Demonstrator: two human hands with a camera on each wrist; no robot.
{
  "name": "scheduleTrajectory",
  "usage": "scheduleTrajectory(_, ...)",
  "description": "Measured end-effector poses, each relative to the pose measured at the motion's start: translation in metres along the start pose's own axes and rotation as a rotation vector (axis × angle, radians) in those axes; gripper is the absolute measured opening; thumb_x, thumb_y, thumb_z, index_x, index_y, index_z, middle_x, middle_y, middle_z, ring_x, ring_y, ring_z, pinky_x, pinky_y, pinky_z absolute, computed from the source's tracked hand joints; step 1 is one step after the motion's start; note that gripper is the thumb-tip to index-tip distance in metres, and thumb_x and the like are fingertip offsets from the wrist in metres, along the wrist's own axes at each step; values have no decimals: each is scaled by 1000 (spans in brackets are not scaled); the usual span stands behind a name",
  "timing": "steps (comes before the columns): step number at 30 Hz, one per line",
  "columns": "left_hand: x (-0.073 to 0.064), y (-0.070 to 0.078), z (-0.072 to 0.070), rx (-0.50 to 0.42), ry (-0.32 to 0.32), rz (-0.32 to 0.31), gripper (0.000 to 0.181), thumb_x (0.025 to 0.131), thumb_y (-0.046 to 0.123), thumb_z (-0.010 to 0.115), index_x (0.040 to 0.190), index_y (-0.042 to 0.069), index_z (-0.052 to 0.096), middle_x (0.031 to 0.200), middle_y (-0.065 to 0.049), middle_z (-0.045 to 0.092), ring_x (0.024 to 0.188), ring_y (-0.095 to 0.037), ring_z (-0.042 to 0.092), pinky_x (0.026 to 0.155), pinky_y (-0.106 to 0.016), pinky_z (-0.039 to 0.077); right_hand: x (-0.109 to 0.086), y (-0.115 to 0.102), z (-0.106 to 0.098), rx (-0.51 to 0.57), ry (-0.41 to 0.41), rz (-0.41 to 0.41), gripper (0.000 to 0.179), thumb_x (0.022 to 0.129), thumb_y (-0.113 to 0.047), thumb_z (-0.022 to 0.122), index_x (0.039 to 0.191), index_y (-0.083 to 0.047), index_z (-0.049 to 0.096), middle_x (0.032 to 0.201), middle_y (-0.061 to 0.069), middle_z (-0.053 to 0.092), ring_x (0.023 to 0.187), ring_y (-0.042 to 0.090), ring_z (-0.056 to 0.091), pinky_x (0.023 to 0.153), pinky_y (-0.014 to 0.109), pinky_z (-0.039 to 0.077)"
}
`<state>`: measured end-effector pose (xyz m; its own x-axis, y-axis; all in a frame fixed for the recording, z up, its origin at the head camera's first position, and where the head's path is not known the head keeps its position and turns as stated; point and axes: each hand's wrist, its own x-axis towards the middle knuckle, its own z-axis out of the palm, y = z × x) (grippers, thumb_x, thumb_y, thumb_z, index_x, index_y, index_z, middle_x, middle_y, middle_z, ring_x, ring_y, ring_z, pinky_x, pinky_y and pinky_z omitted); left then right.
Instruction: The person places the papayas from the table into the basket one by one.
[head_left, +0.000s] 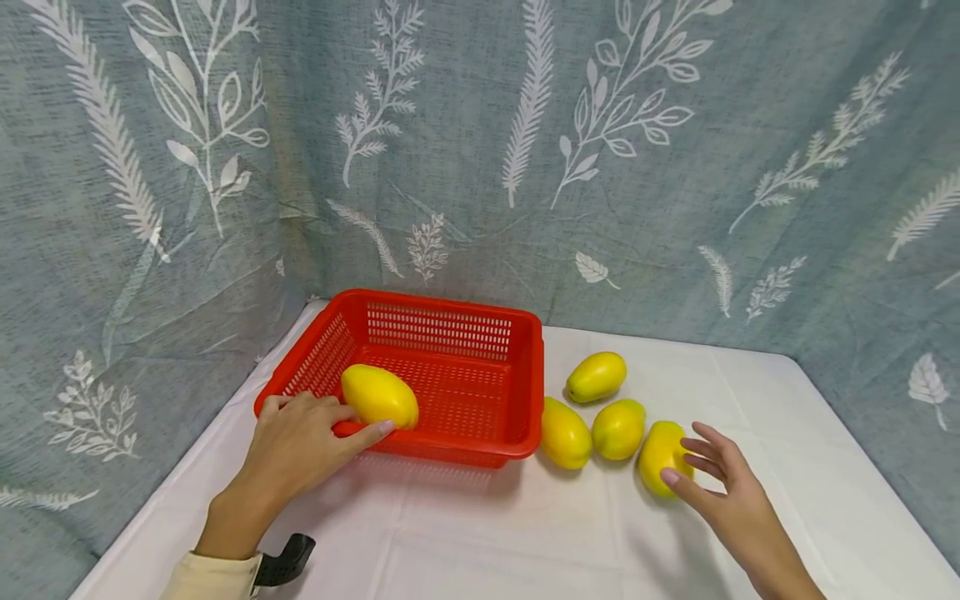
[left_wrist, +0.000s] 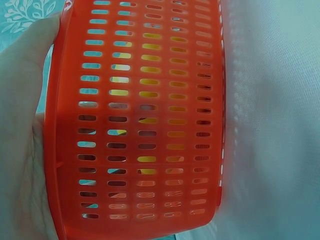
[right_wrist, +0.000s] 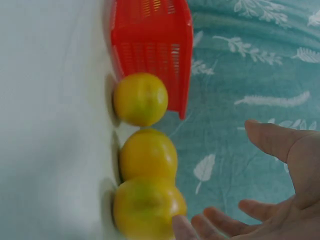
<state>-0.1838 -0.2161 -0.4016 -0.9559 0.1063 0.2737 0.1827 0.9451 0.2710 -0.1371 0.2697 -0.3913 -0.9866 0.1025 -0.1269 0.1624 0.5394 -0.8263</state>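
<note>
A red plastic basket (head_left: 450,445) stands on the white tabletop with one yellow mango (head_left: 380,394) inside, near its front left. My left hand (head_left: 303,437) grips the basket's front left rim, fingers over the inner side and thumb along the rim beside that mango. The left wrist view shows the slotted basket wall (left_wrist: 165,120) with yellow behind it. To the basket's right, my right hand (head_left: 723,483) is spread with nothing in it, fingers and thumb around the near side of the rightmost mango (head_left: 663,458); whether they touch it I cannot tell.
More yellow mangoes lie between the basket and my right hand: one against the basket (head_left: 566,433), one in the middle (head_left: 618,429) and one farther back (head_left: 597,377). A blue-green leaf-patterned curtain (head_left: 465,167) hangs behind and at both sides of the white tabletop (head_left: 480,533).
</note>
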Motion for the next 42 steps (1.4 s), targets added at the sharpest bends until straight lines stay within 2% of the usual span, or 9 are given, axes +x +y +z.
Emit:
scheduleTrajectory(9, 1, 0, -3, -6, 5, 12, 60, 91, 81, 58, 94, 27, 83, 102, 0, 77, 95, -27, 65, 83, -53, 32, 7, 9, -4, -59, 14, 72, 111, 95, -59, 75, 171, -14, 8, 171, 22, 26, 156, 43, 27, 118, 64, 36)
scheduleTrajectory(14, 1, 1, -5, -8, 1, 11, 60, 91, 81, 58, 93, 27, 83, 103, 0, 77, 96, -27, 65, 83, -53, 31, 17, 11, -4, -121, -1, 136, 120, 91, -68, 73, 170, -9, 4, 171, 28, 20, 155, 48, 24, 116, 71, 33)
scheduleTrajectory(17, 2, 2, -6, -7, -1, 11, 60, 91, 81, 58, 94, 27, 83, 104, -1, 78, 96, -28, 65, 82, -53, 31, 21, 13, -3, -130, -13, 149, 122, 92, -68, 72, 169, -6, 1, 170, 32, 18, 154, 51, 24, 116, 72, 32)
scheduleTrajectory(27, 0, 5, -10, 3, -25, -13, 65, 91, 81, 57, 100, 23, 85, 110, -6, 78, 101, -31, 65, 84, -54, 33, 37, 19, 1, -127, -43, 131, 122, 94, -64, 72, 168, -1, -2, 167, 36, 16, 153, 54, 23, 118, 71, 30)
scheduleTrajectory(34, -1, 1, -7, 2, 2, 7, 59, 92, 80, 59, 97, 26, 84, 106, -4, 78, 98, -29, 65, 82, -53, 32, 45, 24, 10, -131, -39, 86, 118, 95, -58, 74, 168, 0, 2, 165, 38, 17, 150, 55, 28, 118, 71, 29)
scheduleTrajectory(42, 0, 1, -2, 3, 5, 15, 60, 92, 80, 58, 98, 27, 84, 107, -5, 78, 100, -30, 65, 82, -53, 32, 51, 27, 16, -133, -24, 66, 115, 96, -53, 75, 166, 4, 3, 163, 42, 16, 147, 56, 29, 118, 72, 27)
